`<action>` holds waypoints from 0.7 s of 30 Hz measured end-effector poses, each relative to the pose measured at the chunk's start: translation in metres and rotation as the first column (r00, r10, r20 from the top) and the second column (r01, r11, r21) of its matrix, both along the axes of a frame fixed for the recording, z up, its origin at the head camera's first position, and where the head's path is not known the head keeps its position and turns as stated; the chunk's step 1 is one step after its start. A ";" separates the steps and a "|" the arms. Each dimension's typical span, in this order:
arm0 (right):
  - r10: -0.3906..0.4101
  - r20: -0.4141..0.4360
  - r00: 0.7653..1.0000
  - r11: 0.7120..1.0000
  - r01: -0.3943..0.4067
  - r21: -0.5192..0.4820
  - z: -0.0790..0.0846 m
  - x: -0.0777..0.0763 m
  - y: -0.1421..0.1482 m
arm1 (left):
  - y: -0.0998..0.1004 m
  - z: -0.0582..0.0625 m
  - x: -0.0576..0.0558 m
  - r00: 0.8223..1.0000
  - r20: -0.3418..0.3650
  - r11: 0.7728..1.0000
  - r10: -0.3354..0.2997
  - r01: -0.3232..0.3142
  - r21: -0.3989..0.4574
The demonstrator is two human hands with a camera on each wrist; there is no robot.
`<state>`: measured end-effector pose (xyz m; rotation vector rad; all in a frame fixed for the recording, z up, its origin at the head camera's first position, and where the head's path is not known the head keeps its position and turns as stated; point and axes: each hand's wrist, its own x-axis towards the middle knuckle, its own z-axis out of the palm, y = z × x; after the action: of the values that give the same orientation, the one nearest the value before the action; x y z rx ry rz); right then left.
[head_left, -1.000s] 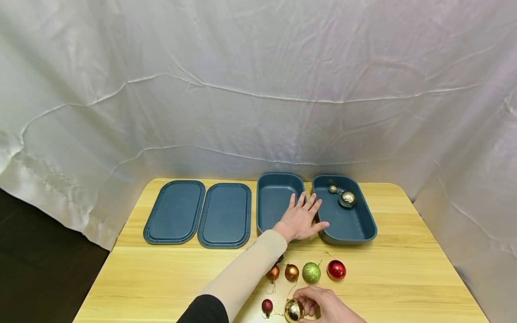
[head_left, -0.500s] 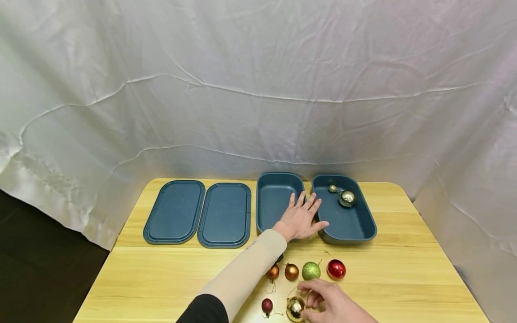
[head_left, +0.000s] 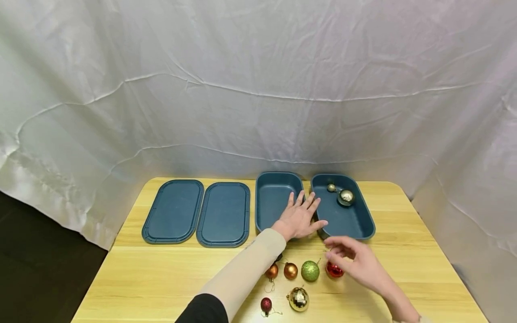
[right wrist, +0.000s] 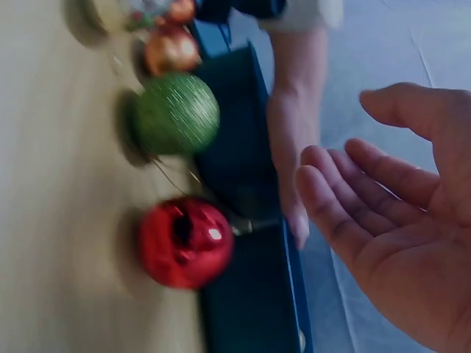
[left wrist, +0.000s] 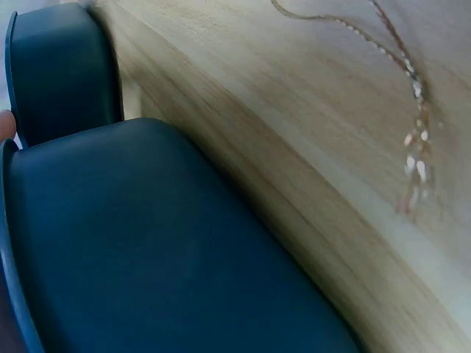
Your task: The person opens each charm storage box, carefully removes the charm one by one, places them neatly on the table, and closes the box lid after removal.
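Observation:
My left hand spreads its straight fingers over the neighbouring rims of two dark blue boxes, the left box and the right box. Just over the shiny red Christmas ball is my right hand, its fingers loosely bent and nothing in its grasp; the right wrist view shows a gap between the fingers and the red ball. A green glitter ball and two copper balls line up to its left. Nearer the front lie a faceted gold ball and a small dark red ball.
Inside the right box sit a larger gold ball and a smaller one. Two flat blue lids lie side by side on the left of the wooden table. A pale curtain hangs behind.
My right hand has let go of the faceted gold ball, which stays on the table, and has moved forward and right to above the red ball. The left hand has stayed put.

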<state>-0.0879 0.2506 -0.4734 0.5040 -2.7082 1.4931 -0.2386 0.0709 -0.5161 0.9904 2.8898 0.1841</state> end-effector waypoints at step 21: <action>-0.238 -0.014 0.971 0.954 0.237 0.183 0.017 -0.123 0.052 | 0.000 -0.001 -0.001 1.000 0.016 1.000 -0.003 0.003 0.004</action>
<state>-0.2110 0.3028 -0.4559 0.1641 -2.8060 1.1985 -0.2394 0.0709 -0.5170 0.9891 2.8743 0.1970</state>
